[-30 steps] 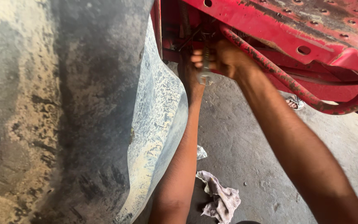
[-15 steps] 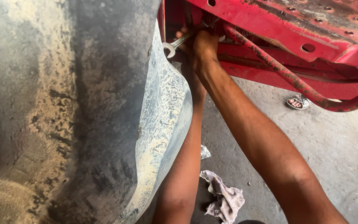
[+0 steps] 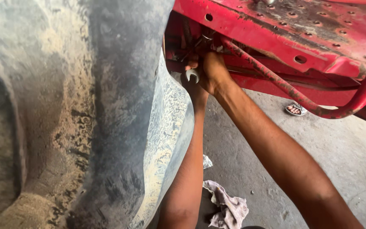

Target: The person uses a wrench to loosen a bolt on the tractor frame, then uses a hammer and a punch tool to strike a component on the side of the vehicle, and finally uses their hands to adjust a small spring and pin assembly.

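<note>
My right hand (image 3: pixel 213 70) is closed around a steel open-ended spanner (image 3: pixel 192 75), whose jaw end sticks out to the left of my fist. The hand reaches up under the red metal frame (image 3: pixel 250 34) of a machine, beside a worn red pipe (image 3: pixel 276 82). My left hand (image 3: pixel 191 87) reaches up just below and behind the right one, mostly hidden by it; its fingers are not visible. Both forearms rise from the bottom of the view, next to a big muddy tyre (image 3: pixel 73 118).
The tyre fills the left half of the view. A crumpled pale rag (image 3: pixel 227 208) lies on the grey concrete floor (image 3: pixel 339 157) between my arms. Another person's sandalled foot (image 3: pixel 295 109) shows beyond the red pipe. A perforated red plate (image 3: pixel 327 21) sits overhead.
My right hand has swung the spanner, its jaw now pointing lower and left of the fist. The view has shifted slightly; my arms stay under the red frame.
</note>
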